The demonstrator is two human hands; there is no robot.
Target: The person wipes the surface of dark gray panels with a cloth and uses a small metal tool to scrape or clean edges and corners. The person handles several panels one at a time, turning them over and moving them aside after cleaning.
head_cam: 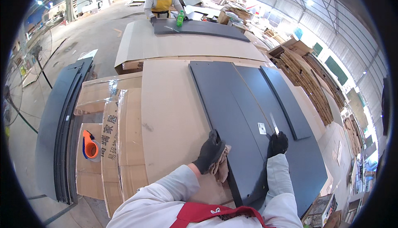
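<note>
Dark grey panels [217, 94] lie on a cardboard sheet [171, 103] before me, one bearing a small printed label [261, 128]. My left hand [212, 151], in a black glove, holds a brown cloth [221, 165] at the left edge of the panels. In my gloved right hand [278, 144] is a thin-bladed knife or scraper [274, 124], its blade pointing away from me over the panels, beside a long narrow brown line. Whether the blade touches the surface I cannot tell. A narrower dark panel [284, 103] rests on top at the right.
An orange tape dispenser [91, 149] sits on cardboard boxes [130, 141] at left, beside upright dark panels [59, 119]. Across the table, a person [161, 2] stands at another dark panel [202, 29] with a green bottle [180, 18]. Stacked boards [303, 85] stand at right.
</note>
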